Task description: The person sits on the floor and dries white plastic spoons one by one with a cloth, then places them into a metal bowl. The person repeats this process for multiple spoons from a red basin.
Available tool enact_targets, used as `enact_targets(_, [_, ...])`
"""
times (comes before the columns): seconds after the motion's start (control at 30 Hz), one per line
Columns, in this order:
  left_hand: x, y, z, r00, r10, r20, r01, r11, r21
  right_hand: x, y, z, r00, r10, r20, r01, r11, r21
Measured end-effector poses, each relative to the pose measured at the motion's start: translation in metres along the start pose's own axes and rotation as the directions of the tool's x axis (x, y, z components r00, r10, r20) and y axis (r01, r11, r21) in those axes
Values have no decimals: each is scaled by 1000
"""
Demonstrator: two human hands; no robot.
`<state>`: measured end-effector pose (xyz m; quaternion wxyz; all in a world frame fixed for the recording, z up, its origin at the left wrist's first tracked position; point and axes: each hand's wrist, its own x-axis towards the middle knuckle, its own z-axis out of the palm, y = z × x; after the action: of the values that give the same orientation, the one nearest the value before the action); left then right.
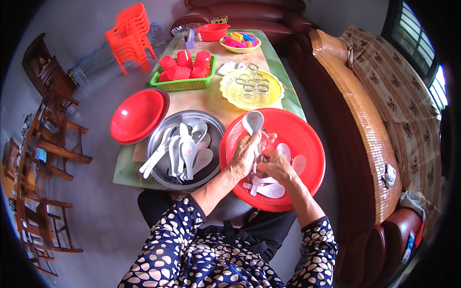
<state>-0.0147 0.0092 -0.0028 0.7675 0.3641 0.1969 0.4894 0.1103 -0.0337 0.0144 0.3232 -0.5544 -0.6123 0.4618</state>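
Note:
Over a large red basin (314,144), both hands work close together. My left hand (246,156) is closed around a white soup spoon (253,121), whose bowl points up and away from me. Against its handle, my right hand (276,165) has its fingers curled in; what they grip is hidden. More white spoons (271,191) lie in the basin below and beside my hands. To the left stands a grey metal basin (211,126) with several white spoons (188,151) piled in it, some handles reaching over its rim.
Red basins (137,115) sit at the table's left edge. Beyond are a green basket (185,85) of red cups (178,72), a yellow tray (240,98) with several glasses (249,88), and a bowl of toy blocks (240,39). A sofa (355,120) runs along the right.

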Motion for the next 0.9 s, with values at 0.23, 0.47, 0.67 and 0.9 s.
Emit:
enact_targets(0.23, [-4, 7, -7, 997, 67, 45, -60, 985, -160, -4, -19, 1, 995, 62, -72, -30, 925, 379])
enact_targets(0.47, [-24, 17, 9, 999, -3, -43, 12, 975, 221, -11, -19, -7, 986, 95, -139, -50, 955, 294])
enact_targets(0.67, [-78, 82, -11, 928, 360, -102, -19, 318, 948, -11, -15, -7, 976, 66, -206, -12, 968, 252])
enact_targets(0.9, [-117, 129, -98, 792, 548, -269, 291, 48, 956, -13, -17, -5, 979, 75, -187, -32, 975, 219])
